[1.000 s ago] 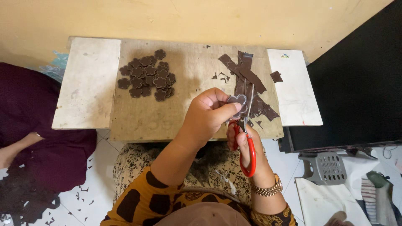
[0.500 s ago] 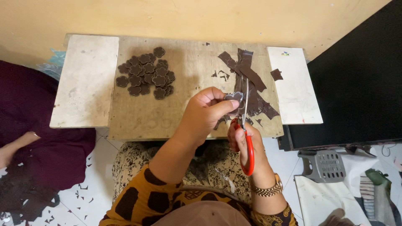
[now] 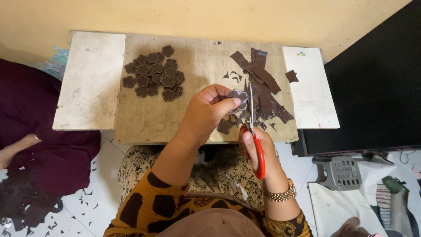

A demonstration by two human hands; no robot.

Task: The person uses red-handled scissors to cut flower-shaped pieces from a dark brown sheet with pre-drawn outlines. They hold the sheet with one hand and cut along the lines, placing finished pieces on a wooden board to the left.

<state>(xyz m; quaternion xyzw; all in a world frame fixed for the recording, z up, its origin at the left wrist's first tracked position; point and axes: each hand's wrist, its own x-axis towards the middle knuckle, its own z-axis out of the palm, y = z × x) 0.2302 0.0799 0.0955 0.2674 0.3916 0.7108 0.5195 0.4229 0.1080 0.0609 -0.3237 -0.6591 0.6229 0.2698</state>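
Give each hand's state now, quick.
Left hand: closed, pinching a brown flower cutout.
Right hand: closed around red-handled scissors.

The left hand (image 3: 209, 110) has turned the flower piece (image 3: 238, 97) against the scissors (image 3: 253, 127)

Soft, even light; sharp picture, faint shadows.

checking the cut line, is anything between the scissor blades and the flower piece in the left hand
Nothing visible. The scissors in the right hand meet the brown flower-shaped piece directly, at its right edge. The left hand pinches the piece from the left, with its fingertips clear of the blades.
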